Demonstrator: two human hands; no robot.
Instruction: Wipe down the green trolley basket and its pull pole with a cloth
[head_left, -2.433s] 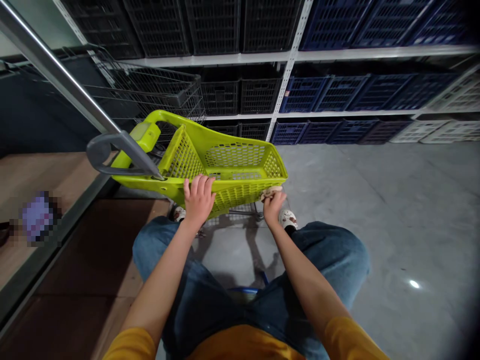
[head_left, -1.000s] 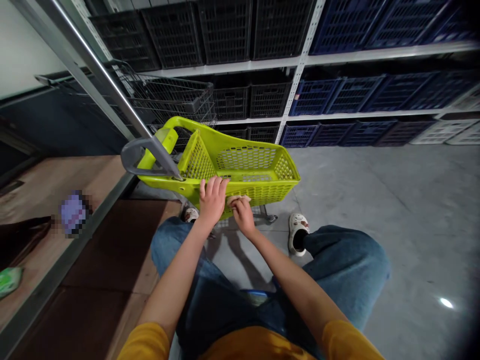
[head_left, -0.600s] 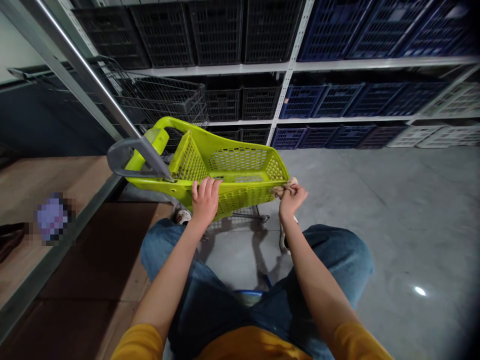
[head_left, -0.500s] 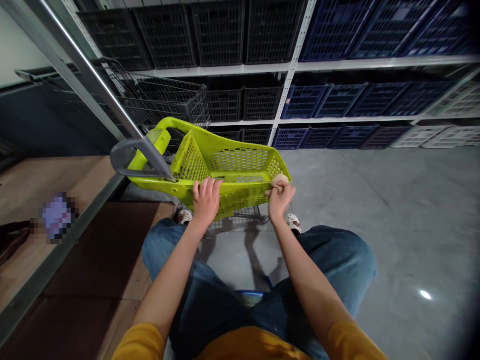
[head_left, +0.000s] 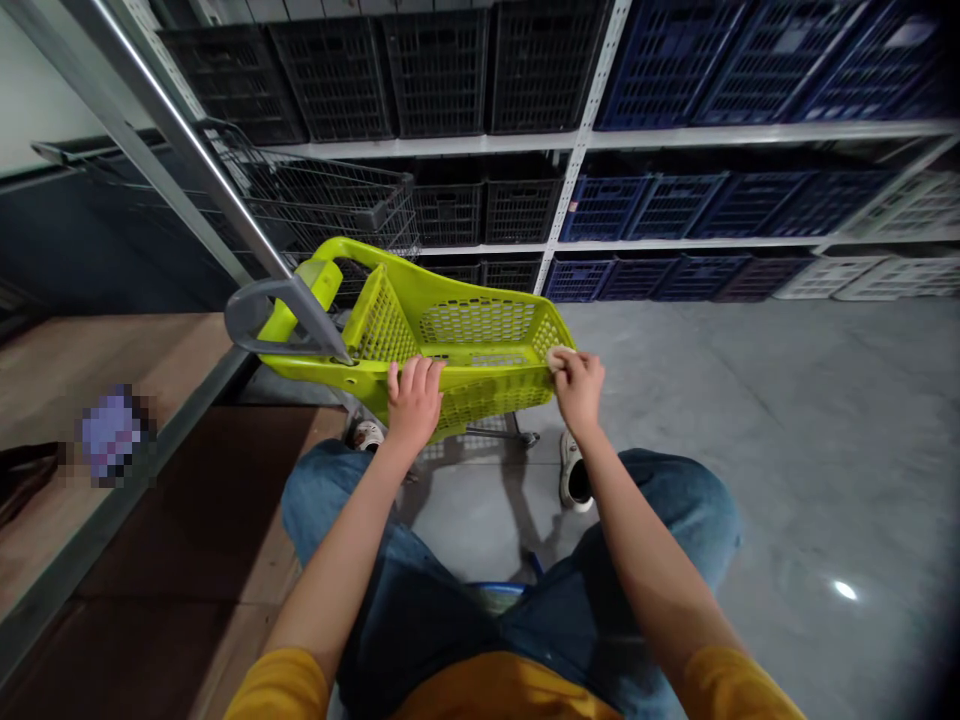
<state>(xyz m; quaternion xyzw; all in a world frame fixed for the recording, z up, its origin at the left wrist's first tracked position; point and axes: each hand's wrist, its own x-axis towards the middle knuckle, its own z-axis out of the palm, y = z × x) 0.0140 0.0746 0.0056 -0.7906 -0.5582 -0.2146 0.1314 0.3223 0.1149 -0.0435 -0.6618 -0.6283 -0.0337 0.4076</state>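
Head view: a lime-green plastic shopping cart basket (head_left: pixel 480 345) is seen standing on the grey floor (head_left: pixel 750 420) just beyond the knees, its walls pierced with a grid of small holes and its rim smooth and solid. A grey handle (head_left: pixel 262 315) is fixed at its left end, beside a slanting metal post (head_left: pixel 172 150). One green basket, one small beige cloth (head_left: pixel 559 355), two hands and two white shoes can be counted; a wire cart (head_left: pixel 322 195) stands behind the basket, and rows of black crates (head_left: pixel 442 60) and blue crates (head_left: pixel 750 50) fill the far shelves.

The near wall of the basket is gripped by the left hand (head_left: pixel 414 400), fingers curled over the rim. The cloth is pinched in the closed right hand (head_left: pixel 579 385) and pressed against the right near corner of the rim.

Compared with half a second ago, the right hand has been shifted slightly right and farther along the corner, so that less of the cloth is showing, while the left hand has been kept in the same place. A second ago the right hand and cloth were close beside the left hand on the near wall.
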